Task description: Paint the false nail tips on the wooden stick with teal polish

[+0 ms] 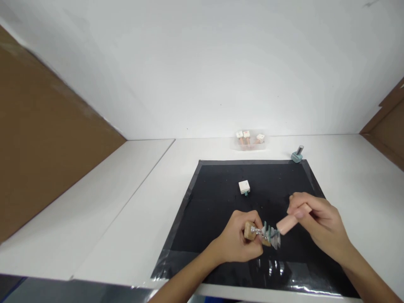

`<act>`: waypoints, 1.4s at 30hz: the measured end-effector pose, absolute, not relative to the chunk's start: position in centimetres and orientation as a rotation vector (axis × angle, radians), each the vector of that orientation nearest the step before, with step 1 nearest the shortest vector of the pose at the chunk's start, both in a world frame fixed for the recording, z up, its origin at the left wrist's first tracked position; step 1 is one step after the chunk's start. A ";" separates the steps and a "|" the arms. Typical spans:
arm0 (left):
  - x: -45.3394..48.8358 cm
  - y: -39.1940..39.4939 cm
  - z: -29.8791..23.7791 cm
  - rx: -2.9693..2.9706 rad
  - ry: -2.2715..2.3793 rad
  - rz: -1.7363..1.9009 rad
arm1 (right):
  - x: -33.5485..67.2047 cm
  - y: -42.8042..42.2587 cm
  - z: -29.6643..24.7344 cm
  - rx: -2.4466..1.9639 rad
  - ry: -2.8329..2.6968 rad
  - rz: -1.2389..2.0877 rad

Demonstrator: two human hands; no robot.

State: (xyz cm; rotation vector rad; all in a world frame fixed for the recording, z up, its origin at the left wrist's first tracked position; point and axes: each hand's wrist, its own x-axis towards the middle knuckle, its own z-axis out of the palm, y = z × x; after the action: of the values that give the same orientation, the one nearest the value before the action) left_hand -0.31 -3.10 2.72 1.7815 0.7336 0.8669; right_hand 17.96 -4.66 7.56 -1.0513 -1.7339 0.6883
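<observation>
My left hand (238,242) is closed around a small assembly (263,235): a tan wooden block with a metal threaded rod and several pale green fins on it. My right hand (317,223) pinches a pink cylindrical piece (288,224) whose end meets the finned end of the assembly. Both hands hover over the near part of a black mat (221,198). A small white cube with a green peg (244,187) lies on the mat beyond my hands.
A clear tray (252,145) with pink pegs topped by white cubes stands at the back by the white wall. A teal holder with a grey cylinder (297,155) sits at the mat's far right corner. Brown cardboard panels flank both sides.
</observation>
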 end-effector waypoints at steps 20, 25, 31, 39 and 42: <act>-0.5 -3.2 2.0 1.736 0.709 0.881 | 17.9 -4.9 7.0 -1.045 -1.757 0.681; -0.5 -3.3 1.8 1.742 0.733 0.874 | 17.9 -4.9 7.1 -1.137 -1.684 0.599; -0.6 -3.2 2.1 1.719 0.706 0.859 | 17.8 -5.0 7.1 -1.045 -1.783 0.716; -0.6 -3.2 2.1 1.690 0.695 0.856 | 17.9 -4.9 7.2 -1.038 -1.766 0.710; -0.7 -3.3 2.0 1.699 0.709 0.862 | 17.9 -4.8 7.3 -1.108 -1.716 0.664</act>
State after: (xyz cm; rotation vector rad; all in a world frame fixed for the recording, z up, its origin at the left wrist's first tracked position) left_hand -0.66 -3.27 2.01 1.6992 0.7085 0.8621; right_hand 17.90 -4.83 7.27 -1.1081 -1.7159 0.6644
